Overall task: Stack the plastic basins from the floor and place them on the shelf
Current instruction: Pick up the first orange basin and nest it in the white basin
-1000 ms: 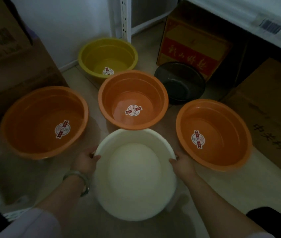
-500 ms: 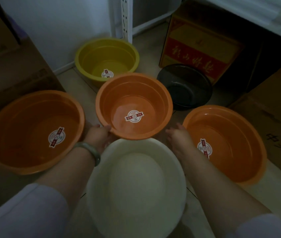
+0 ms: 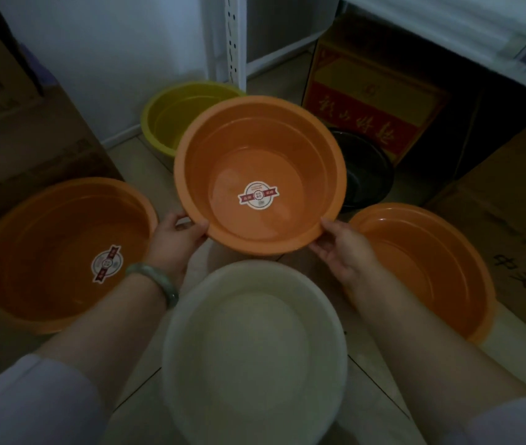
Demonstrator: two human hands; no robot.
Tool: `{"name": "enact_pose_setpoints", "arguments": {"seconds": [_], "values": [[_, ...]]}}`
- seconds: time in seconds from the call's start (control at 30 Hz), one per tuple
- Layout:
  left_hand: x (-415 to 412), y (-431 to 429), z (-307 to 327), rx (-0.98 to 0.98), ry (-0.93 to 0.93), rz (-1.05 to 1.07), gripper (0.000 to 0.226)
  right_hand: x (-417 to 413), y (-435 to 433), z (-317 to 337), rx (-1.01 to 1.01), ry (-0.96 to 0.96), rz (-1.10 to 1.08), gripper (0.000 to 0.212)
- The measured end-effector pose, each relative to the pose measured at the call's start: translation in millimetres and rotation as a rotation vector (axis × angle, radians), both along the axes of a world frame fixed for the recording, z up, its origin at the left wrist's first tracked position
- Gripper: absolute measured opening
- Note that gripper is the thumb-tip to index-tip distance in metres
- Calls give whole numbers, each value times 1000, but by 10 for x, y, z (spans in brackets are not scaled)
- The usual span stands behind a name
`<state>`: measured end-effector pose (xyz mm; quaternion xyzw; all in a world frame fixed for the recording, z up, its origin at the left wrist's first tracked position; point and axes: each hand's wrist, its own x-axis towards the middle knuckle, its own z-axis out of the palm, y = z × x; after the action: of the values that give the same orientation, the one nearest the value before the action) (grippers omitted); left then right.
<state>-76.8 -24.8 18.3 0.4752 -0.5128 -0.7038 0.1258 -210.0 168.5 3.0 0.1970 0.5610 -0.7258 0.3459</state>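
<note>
Both forearms reach forward over white basin (image 3: 255, 351). Left hand (image 3: 171, 242) and right hand (image 3: 345, 248) pinch middle orange basin (image 3: 260, 175) (lifted, tilted) by opposite near-rim edges, thumbs on top.

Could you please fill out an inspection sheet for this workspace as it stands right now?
Surface: tiled floor, dimly lit.
Job's things: middle orange basin held up by its rim; white basin below it on the floor; left orange basin, right orange basin, yellow basin and black basin sit separately, unstacked.
Clutter: red and yellow carton and brown cardboard boxes crowd the basins.
Grippers: left hand and right hand grip opposite sides of the rim.
Cables: nothing seen.
Surroundings: white shelf upright, shelf board, wall.
</note>
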Motion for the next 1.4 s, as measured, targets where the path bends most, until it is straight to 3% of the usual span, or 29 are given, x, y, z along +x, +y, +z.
{"name": "enact_pose_setpoints", "arguments": {"seconds": [0.1, 0.23, 0.33, 0.5, 0.63, 0.8, 0.9, 0.93, 1.03, 1.13, 1.4], "values": [[213, 68, 268, -8, -1, -123, 26, 3, 209, 246, 64, 73, 64, 39], [604, 29, 472, -16, -92, -340, 55, 66, 566, 539, 274, 287, 118, 48], [850, 45, 588, -78, -256, -562, 68, 206, 753, 707, 468, 402, 302, 47], [1177, 28, 605, 16, -350, -745, 58, 514, 938, 785, 672, 439, 575, 43], [1366, 44, 491, 38, -453, -726, 48, 721, 1013, 725, 689, 405, 659, 42], [1486, 321, 285, -473, -620, -721, 14, 981, 1056, 531, 705, 382, 688, 36], [1552, 433, 166, -557, -592, -689, 2, 1097, 1115, 394, 742, 380, 731, 31], [1565, 440, 108, -540, -610, -709, 2, 1133, 1136, 342, 757, 385, 746, 32], [1591, 435, -99, -553, -712, -837, 36, 1218, 1194, 189, 854, 515, 816, 23], [1584, 430, -292, -602, -735, -885, 55, 1256, 1207, 16, 886, 620, 863, 20], [1513, 389, -522, -566, -762, -837, 54, 1240, 1128, -180, 858, 577, 792, 21]]}}
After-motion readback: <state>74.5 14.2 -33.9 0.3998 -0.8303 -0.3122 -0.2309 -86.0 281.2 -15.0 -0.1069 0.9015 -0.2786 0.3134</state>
